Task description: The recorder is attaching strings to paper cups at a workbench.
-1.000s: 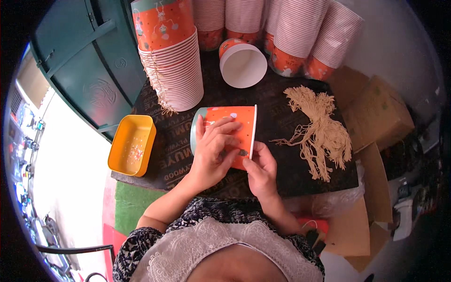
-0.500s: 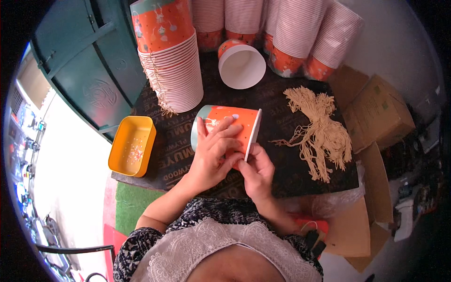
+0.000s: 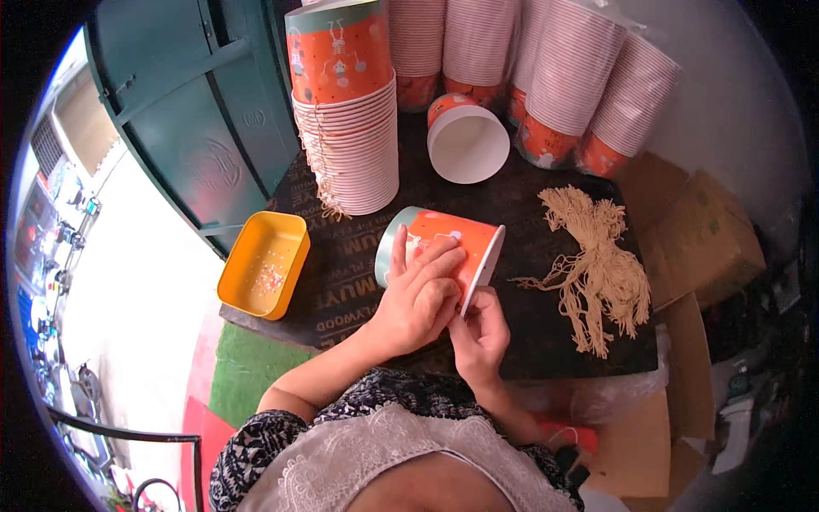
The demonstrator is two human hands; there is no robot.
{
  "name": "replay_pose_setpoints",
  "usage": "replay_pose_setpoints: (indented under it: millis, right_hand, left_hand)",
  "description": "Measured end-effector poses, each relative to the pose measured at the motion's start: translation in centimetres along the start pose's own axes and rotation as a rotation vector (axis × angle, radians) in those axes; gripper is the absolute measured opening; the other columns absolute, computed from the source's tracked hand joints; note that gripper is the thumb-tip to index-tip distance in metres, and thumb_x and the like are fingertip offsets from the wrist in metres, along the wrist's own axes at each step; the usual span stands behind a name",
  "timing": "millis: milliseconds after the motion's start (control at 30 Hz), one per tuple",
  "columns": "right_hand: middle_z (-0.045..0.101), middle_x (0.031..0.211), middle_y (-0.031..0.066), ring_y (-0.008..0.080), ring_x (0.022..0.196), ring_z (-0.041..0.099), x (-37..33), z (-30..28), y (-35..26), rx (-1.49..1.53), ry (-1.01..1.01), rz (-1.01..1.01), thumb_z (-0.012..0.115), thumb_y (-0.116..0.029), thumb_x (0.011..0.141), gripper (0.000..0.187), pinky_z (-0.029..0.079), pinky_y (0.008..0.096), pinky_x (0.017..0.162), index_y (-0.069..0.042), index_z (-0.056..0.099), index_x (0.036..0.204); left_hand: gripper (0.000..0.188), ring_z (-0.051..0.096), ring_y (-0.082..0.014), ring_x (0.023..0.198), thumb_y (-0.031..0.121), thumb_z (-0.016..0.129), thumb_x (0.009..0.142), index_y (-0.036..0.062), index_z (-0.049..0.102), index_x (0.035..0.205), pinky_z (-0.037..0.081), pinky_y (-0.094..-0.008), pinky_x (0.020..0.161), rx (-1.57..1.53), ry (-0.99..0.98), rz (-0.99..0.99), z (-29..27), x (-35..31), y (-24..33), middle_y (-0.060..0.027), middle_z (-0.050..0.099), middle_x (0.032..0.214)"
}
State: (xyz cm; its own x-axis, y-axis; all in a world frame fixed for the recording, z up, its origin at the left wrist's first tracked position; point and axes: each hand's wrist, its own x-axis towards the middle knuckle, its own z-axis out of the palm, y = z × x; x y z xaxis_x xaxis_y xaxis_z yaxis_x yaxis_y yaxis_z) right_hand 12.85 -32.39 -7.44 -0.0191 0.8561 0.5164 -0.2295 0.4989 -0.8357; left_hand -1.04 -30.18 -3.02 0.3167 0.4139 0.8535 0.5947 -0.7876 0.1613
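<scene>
Looking down on both hands gripping one paper cup [image 3: 478, 241], orange with a grey-green base, tipped on its side over the near middle of the tabletop [image 3: 546, 350], mouth to the right. Left hand [image 3: 414, 307] grasping the side wall, fingers laid across it, covering much of the print; thumb mostly out of sight. Right hand [image 3: 480, 341] pinching the rim at its near edge, fingertips partly masked; cannot tell whether anything thin lies between them. Cannot make out the cup's underside, nor whether it touches the tabletop. Beyond, a tall stack of cups [image 3: 354, 162], its top clipped by the upper edge, looped cords [image 3: 324, 183] dangling down its left side. Just right of that, a loose cup [image 3: 469, 149] lying with its pale mouth toward the viewer. Farther back, wrapped stacks [image 3: 580, 77], partly cut off above, blurred by clear film. To the right, a bundle of tan string [image 3: 601, 264], strands too tangled to count. To the left, a yellow tub [image 3: 294, 273] with tiny pale and reddish bits, too small to identify. Below right, a red object [image 3: 582, 437], half hidden by the forearm, kind unclear.
</scene>
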Motion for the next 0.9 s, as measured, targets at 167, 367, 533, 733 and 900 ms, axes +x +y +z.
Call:
replay_pose_setpoints:
  millis: [167, 367, 533, 733, 900]
  right_hand:
    - [0.051, 0.094, 0.0026, 0.0087, 0.074, 0.050, 1.0, 0.3, -0.4, -0.257, -0.020, -0.065, 0.060, 0.006, 0.084, 0.018, 0.041, 0.0211, 0.063, -0.002, 0.056, 0.100]
    - [0.054, 0.093, 0.0042, 0.0087, 0.076, 0.050, 2.0, -0.5, -1.2, -0.358, 0.025, -0.111, 0.059, 0.005, 0.088, 0.014, 0.042, 0.0225, 0.066, 0.000, 0.058, 0.101]
    - [0.057, 0.091, 0.0122, 0.0264, 0.080, 0.059, 4.5, -1.8, -3.1, -0.661, -0.117, -0.408, 0.064, 0.007, 0.080, 0.019, 0.048, 0.0353, 0.068, -0.001, 0.060, 0.098]
    - [0.057, 0.090, 0.0060, 0.0253, 0.087, 0.056, 5.4, -0.7, -3.5, -0.883, -0.404, -0.611, 0.065, -0.010, 0.084, 0.011, 0.045, 0.0384, 0.077, -0.006, 0.063, 0.094]
    - [0.058, 0.100, 0.0045, 0.0244, 0.098, 0.054, 5.2, -0.7, -3.0, -0.912, -0.378, -0.644, 0.073, -0.016, 0.078, 0.023, 0.043, 0.0393, 0.085, -0.008, 0.065, 0.098]
  left_hand:
    - [0.029, 0.049, -0.0415, 0.128, -0.002, 0.067, 0.076, 0.0069, 0.046, 0.095, 0.019, -0.0646, 0.112, -0.080, -0.029, -0.069, -0.4, -0.3, -1.1, -0.0224, 0.054, 0.131]
    - [0.018, 0.056, -0.0348, 0.117, -0.009, 0.057, 0.080, 0.0006, 0.052, 0.094, 0.036, -0.0445, 0.108, -0.094, 0.109, -0.368, -4.5, 0.4, -1.5, -0.0176, 0.057, 0.128]
    - [0.011, 0.064, -0.0260, 0.100, -0.003, 0.062, 0.087, -0.0013, 0.063, 0.098, 0.047, -0.0361, 0.093, 0.325, 0.230, -0.638, -12.3, -4.6, -7.1, -0.0120, 0.069, 0.105]
    - [0.011, 0.067, -0.0363, 0.078, 0.007, 0.061, 0.086, -0.0030, 0.063, 0.090, 0.051, -0.0408, 0.072, 0.633, -0.027, -0.923, -18.0, -9.0, -9.0, -0.0201, 0.068, 0.082]
    - [0.019, 0.065, -0.0374, 0.073, 0.015, 0.061, 0.090, -0.0032, 0.062, 0.084, 0.049, -0.0431, 0.068, 0.766, -0.248, -1.075, -18.1, -8.9, -10.0, -0.0213, 0.066, 0.077]
